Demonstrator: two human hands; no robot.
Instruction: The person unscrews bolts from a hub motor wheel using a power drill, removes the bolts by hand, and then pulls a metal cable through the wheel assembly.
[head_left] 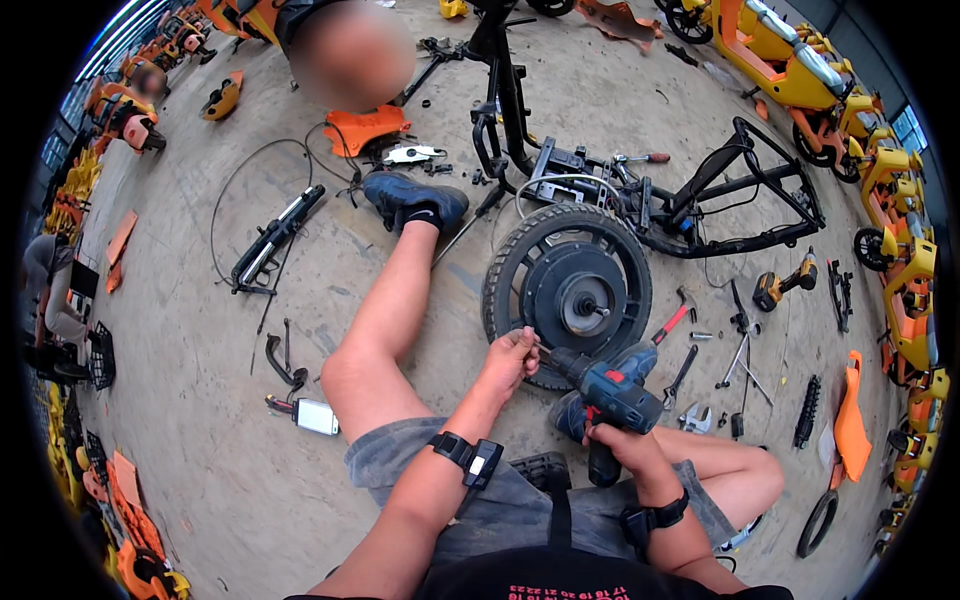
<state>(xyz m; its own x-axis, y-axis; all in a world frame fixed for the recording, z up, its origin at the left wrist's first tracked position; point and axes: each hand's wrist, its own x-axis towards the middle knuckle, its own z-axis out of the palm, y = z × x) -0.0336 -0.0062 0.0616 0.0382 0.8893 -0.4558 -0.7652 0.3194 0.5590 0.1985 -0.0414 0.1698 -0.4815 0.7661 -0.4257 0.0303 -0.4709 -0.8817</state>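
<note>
Gripping a Cordless Drill [622, 392] by the Hub-Motor Wheel [545, 282]

The drill sits in front of me, just this side of the wheel, its nose pointing left. My right hand [622, 448] is wrapped around its handle. My left hand [513, 358] is closed at the nose, finger and thumb pinching a slim shaft [544, 349], too small for me to name exactly. My dark right shoe [570, 415] lies partly under the drill.

The wheel lies with its axle [590, 308] facing up, against the black scooter frame [750, 245]. To the right of the wheel rest a red-handled hammer [674, 322], a combination wrench [682, 370] and an adjustable wrench [694, 418]; farther out are a yellow-and-black drill [784, 284], a coil-spring shock absorber [807, 410] and an orange body panel [853, 430]. On my left, beyond my bent leg, lie a silver box [316, 417] and a black fork [278, 240]. Yellow scooters [775, 55] line the right side, and another person [350, 55] leans in at the top.
</note>
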